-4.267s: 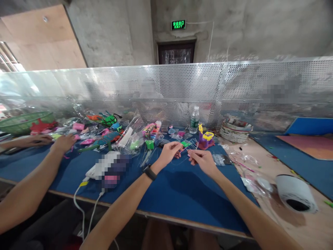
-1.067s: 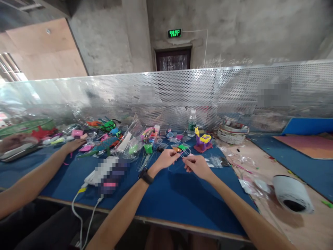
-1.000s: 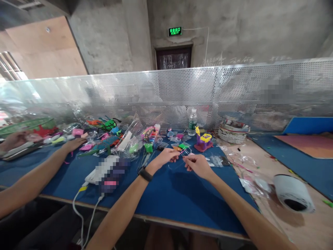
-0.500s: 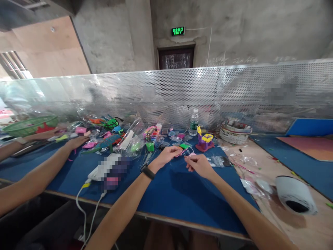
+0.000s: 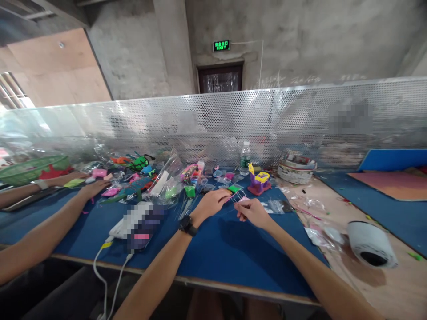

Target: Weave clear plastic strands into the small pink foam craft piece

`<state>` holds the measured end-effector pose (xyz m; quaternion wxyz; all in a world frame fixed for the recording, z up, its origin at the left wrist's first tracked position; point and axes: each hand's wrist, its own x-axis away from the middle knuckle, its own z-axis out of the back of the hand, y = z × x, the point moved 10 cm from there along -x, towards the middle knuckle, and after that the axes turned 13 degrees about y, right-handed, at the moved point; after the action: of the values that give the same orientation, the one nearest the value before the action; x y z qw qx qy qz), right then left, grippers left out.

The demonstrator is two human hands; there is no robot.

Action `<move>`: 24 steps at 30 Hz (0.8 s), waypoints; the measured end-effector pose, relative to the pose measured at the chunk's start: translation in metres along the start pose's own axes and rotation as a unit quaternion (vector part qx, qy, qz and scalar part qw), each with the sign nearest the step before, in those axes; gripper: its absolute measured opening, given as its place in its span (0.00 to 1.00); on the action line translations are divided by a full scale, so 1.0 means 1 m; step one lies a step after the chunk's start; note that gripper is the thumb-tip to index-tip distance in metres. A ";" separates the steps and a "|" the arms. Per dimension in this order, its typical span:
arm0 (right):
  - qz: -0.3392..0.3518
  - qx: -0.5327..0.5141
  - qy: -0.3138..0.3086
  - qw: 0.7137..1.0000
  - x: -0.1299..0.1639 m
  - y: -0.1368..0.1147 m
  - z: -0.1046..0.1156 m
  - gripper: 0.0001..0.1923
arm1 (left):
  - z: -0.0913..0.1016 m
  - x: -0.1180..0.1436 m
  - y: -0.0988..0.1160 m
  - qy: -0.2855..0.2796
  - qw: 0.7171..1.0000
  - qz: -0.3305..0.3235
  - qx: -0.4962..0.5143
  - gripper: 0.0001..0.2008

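Pale, thin strands with bits of pink made up a small wire piece (image 5: 238, 195), held above the blue mat (image 5: 213, 262) between two hands. The left hand (image 5: 211, 204) had its fingertips nipped together at one end, and the right hand (image 5: 251, 210) pinched the near side, thumb against forefinger. A green basket (image 5: 20, 173) stood far left; whether the red piece (image 5: 53, 172) lay in it or against it could not be told. The round basket (image 5: 295, 174), right of the toy, was filled with a jumble too small to make out. A clear bag (image 5: 165, 180) showed a white slip inside, and a green-labelled bottle (image 5: 245, 161) stood upright by the perforated screen (image 5: 227, 118). Just behind the wire piece sat a green packet (image 5: 234, 189), with the purple-and-yellow toy (image 5: 259, 182) to its right. Toward the left, a white device (image 5: 125, 222), partly blurred, trailed pale cables (image 5: 100, 266); beyond it, a co-worker's arm (image 5: 50, 231) reached among colourful pieces (image 5: 133, 189).
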<state>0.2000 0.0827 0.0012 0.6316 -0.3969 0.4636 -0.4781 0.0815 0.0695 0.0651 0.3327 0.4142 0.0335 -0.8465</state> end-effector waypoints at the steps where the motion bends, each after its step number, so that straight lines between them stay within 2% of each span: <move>1: 0.004 0.005 0.002 1.000 0.000 -0.001 0.000 0.24 | -0.001 0.000 -0.001 0.004 1.000 0.005 0.001 0.12; 6: 0.015 0.031 0.003 0.999 0.002 -0.004 -0.001 0.24 | -0.008 0.003 0.001 -0.021 0.998 -0.021 -0.053 0.14; 9: 0.018 0.036 0.005 0.999 0.001 -0.004 0.000 0.23 | -0.004 0.001 0.005 -0.016 0.999 -0.013 -0.024 0.14; 13: 0.024 0.049 0.011 0.998 -0.001 -0.004 0.006 0.21 | 0.004 -0.003 0.002 0.007 0.995 0.059 0.079 0.12; 17: 0.044 0.080 0.016 0.996 -0.002 -0.008 0.011 0.21 | 0.005 -0.003 0.002 0.015 0.987 0.101 0.122 0.12; 19: 0.060 0.095 0.025 0.993 -0.003 -0.012 0.014 0.21 | 0.002 0.000 -0.005 0.017 0.978 0.144 0.148 0.13; 21: 0.075 0.101 0.033 0.992 -0.004 -0.015 0.017 0.21 | -0.005 0.004 -0.015 0.019 0.960 0.206 0.190 0.15; 24: 0.080 0.095 0.037 0.992 -0.005 -0.016 0.019 0.21 | -0.024 0.012 -0.027 0.013 0.909 0.302 0.286 0.16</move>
<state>0.2143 0.0853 0.0220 0.6851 -0.2787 0.4696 -0.4821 0.0761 0.0922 0.0348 0.4390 0.4929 -0.3326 -0.6736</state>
